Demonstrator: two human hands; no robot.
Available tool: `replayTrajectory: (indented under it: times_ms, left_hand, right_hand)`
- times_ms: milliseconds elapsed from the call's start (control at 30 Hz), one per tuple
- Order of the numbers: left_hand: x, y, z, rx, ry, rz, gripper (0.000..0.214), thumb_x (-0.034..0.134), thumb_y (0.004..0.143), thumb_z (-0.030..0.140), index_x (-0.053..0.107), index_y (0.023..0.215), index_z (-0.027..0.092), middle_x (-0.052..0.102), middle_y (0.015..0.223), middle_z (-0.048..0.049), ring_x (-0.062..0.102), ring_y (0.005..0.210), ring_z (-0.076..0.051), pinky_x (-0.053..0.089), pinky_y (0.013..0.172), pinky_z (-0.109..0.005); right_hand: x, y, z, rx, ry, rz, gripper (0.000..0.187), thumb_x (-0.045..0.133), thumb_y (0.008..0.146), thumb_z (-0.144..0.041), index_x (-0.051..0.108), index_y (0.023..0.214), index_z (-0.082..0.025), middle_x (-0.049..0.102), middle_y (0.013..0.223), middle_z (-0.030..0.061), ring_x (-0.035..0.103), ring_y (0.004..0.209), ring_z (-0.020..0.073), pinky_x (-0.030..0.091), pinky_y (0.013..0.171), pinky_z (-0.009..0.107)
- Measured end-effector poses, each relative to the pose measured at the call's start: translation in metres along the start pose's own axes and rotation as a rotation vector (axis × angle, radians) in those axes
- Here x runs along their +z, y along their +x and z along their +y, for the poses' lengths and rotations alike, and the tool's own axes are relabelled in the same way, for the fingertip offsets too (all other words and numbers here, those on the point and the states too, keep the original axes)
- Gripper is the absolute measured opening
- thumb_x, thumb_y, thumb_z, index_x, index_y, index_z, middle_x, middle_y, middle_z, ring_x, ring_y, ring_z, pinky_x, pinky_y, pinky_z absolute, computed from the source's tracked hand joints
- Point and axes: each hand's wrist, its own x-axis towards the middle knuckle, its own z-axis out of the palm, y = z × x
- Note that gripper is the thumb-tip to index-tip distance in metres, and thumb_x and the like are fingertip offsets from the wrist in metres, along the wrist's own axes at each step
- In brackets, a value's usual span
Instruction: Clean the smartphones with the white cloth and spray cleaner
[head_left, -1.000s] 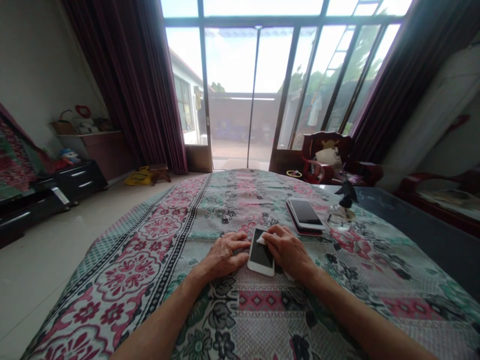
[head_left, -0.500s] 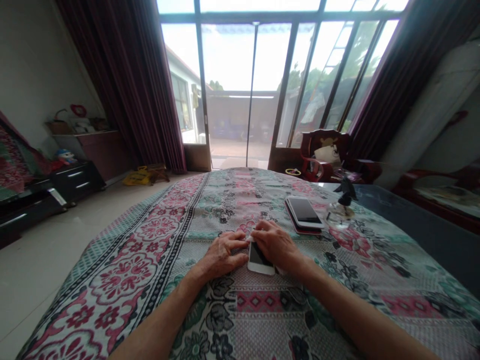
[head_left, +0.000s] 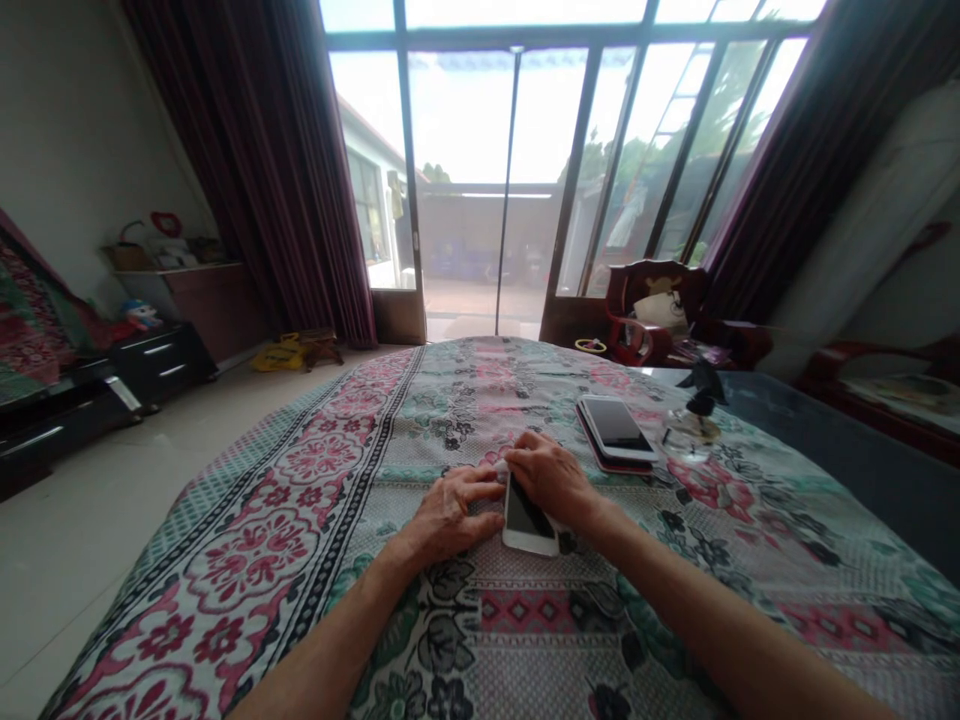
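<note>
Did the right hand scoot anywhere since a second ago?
Yes. Judged against the red chair, the right hand moved left and slightly farther away, toward the white phone's far-left corner.

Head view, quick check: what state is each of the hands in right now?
Left hand: open, at the left edge of the phone.
Right hand: closed, pinching a white tissue or cloth.

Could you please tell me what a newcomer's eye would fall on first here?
Probably the bright glass doors at the top middle, framed by purple curtains. Then the boldly patterned tablecloth, spread across the lower picture. Near its middle lies a white phone, the right hand over its far end, the left hand at its left edge.
</note>
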Motion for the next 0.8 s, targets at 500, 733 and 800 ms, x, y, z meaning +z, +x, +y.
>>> replayTrajectory:
  times_ms: [500, 733, 800]
  left_hand:
    - [0.005, 0.000, -0.001, -0.015, 0.076, 0.014, 0.034, 0.069, 0.078, 0.037, 0.068, 0.112, 0.034, 0.060, 0.129, -0.0020, 0.055, 0.117, -0.023, 0.041, 0.103, -0.037]
    - [0.007, -0.001, -0.002, -0.015, 0.076, 0.014, 0.033, 0.069, 0.078, 0.035, 0.069, 0.111, 0.033, 0.058, 0.132, -0.0024, 0.053, 0.120, -0.024, 0.039, 0.105, -0.040]
    - [0.006, -0.001, -0.001, -0.030, 0.083, 0.009, 0.034, 0.069, 0.078, 0.034, 0.068, 0.112, 0.033, 0.058, 0.132, -0.0029, 0.052, 0.120, -0.024, 0.039, 0.104, -0.040]
  right_hand:
    - [-0.002, -0.005, 0.013, 0.159, -0.075, 0.051, 0.025, 0.048, 0.093, -0.025, 0.069, 0.081, -0.022, 0.061, 0.093, 0.0055, 0.054, 0.088, 0.0168, 0.038, 0.072, 0.025]
    - [0.002, 0.007, 0.000, 0.096, -0.038, 0.025, 0.025, 0.048, 0.092, -0.026, 0.070, 0.080, -0.022, 0.062, 0.093, 0.0049, 0.055, 0.088, 0.0163, 0.038, 0.072, 0.025]
    - [-0.003, 0.005, 0.004, 0.126, -0.030, 0.013, 0.025, 0.048, 0.092, -0.025, 0.070, 0.080, -0.022, 0.062, 0.092, 0.0054, 0.056, 0.086, 0.0166, 0.038, 0.073, 0.026]
